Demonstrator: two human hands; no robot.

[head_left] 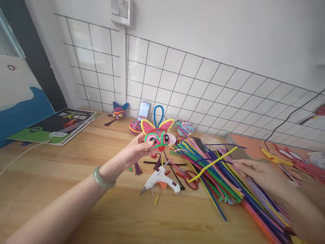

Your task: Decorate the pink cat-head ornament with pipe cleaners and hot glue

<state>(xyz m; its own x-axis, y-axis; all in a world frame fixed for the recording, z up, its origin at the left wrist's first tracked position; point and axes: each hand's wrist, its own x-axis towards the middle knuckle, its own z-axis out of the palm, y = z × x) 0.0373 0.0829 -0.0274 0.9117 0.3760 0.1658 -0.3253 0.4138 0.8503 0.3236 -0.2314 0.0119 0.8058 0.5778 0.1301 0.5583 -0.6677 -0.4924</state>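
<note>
Pale wood tabletop (122,217), pretty busy, with a white glue gun (158,180) around the middle. There's a little yellow scrap (156,200) just in front of the gun, red-handled scissors (196,187) just to its right, then a big messy heap of colourful pipe cleaners (220,181) farther right. Well behind it to the left sits a blue-eared ornament (118,113), plus a dark-covered booklet (54,122) farther left.

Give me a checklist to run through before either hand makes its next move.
1. Pink-eared, cat-shaped pipe-cleaner head held in the left grip: ok.
2. Blue fuzzy loop upright on its top: ok.
3. White plastic glue gun lying on the pale wooden table: ok.
4. Glue gun switched off: cannot tell.
5. Red-handled scissors unobstructed: not ok; a bent yellow pipe cleaner crosses them.
6. Right grip closed on a stem: cannot tell.
</note>
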